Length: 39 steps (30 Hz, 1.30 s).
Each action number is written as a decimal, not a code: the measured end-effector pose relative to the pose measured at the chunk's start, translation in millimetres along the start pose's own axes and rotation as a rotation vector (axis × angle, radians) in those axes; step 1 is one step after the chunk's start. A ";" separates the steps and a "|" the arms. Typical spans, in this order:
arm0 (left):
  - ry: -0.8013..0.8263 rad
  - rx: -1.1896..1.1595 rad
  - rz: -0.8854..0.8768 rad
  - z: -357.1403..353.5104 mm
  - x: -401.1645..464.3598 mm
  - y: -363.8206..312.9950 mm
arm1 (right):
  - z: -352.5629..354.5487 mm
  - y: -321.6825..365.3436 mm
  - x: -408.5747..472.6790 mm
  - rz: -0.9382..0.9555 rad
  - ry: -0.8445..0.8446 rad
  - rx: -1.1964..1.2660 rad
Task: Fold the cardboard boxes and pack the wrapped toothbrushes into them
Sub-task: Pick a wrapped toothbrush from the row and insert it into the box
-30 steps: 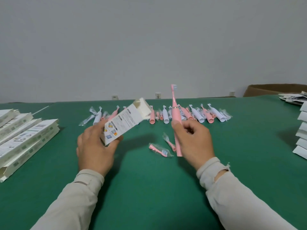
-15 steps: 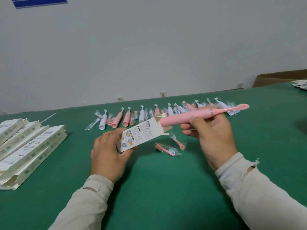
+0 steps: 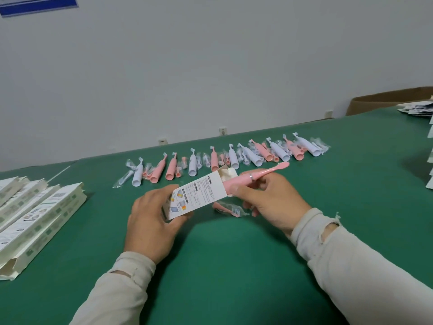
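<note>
A: What's at the frame's left edge?
B: Stacked boxes (image 3: 35,221) on the green table (image 3: 234,266).
A: And centre?
B: The left hand (image 3: 152,221) grips a printed box (image 3: 199,195); the right hand (image 3: 269,202) pinches a pink toothbrush (image 3: 255,175), base inside the box's open end.
A: Behind?
B: A toothbrush row (image 3: 234,156).

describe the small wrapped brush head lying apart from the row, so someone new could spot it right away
On the green table, find the two hands near the middle: the left hand holds a white box, and the right hand feeds a pink toothbrush into it. Just below the box, by the right hand's fingers, lies the wrapped brush head. Unlike the row of toothbrushes behind, it lies alone, pink in clear plastic.
</note>
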State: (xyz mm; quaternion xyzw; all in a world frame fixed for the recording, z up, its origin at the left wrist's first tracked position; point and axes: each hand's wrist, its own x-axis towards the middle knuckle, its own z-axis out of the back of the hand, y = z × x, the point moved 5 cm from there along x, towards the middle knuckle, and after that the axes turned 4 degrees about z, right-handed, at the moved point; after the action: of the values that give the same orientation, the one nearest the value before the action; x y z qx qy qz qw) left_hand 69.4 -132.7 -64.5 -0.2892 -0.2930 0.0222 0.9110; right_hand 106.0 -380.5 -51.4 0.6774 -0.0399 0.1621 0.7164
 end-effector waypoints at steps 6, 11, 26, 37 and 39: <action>0.024 0.095 0.066 0.3 1.4 5.8 | 30.5 -2.6 6.7 0.034 -0.324 0.113; 0.042 0.125 0.064 0.4 1.2 5.6 | 33.7 3.2 5.5 0.083 -0.373 0.012; 0.060 0.115 0.076 0.6 0.7 3.8 | 24.3 12.2 1.3 0.179 -0.255 -0.165; -0.009 0.041 0.081 4.0 -2.0 -0.6 | 16.7 11.3 -0.7 0.248 -0.213 -0.374; -0.033 0.055 0.104 5.5 -1.6 1.3 | 28.7 1.9 1.6 0.173 -0.248 -0.434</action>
State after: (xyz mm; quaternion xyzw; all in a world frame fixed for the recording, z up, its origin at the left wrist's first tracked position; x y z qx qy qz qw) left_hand 65.3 -129.1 -62.4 -0.2787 -0.2918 0.0824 0.9113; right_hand 111.6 -408.4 -46.9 0.5167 -0.2190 0.1260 0.8180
